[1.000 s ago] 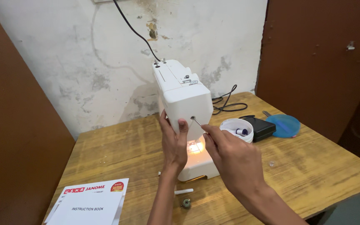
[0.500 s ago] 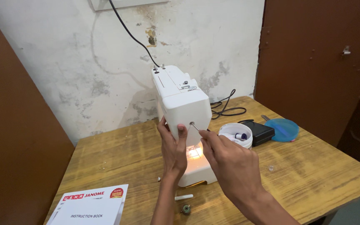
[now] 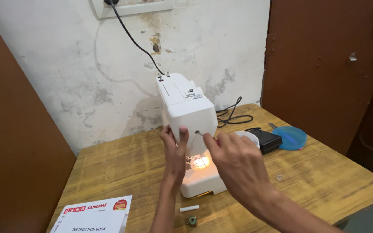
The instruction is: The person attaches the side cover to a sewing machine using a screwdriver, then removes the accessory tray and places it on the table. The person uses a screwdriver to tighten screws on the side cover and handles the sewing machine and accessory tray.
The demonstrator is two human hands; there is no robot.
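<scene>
A white sewing machine [image 3: 186, 116] is stood end-on to the camera near the middle of a worn wooden table [image 3: 324, 181], with its needle lamp lit underneath the head. The end cover of the machine is braced by the left hand [image 3: 174, 149]: thumb laid flat on the face, fingers wrapped round the left edge, nothing else held. A small screwdriver [image 3: 203, 136] is pinched in the closed fingers of the right hand [image 3: 236, 162], and its thin metal shaft is set into a hole in the lower right of the end cover. Just behind the right hand, a white round tub [image 3: 250, 137] is partly hidden; a black box [image 3: 267, 139] is seen beside it and a blue round lid [image 3: 292, 138] further right, all well apart from the machine. A black cable [image 3: 134, 36] is run from a wall socket down to the machine top, and more cable is coiled behind on the table. Near the front edge, a white booklet [image 3: 93, 215], a small white stick [image 3: 189, 209] and a dark bobbin [image 3: 191, 221] are laid flat.
</scene>
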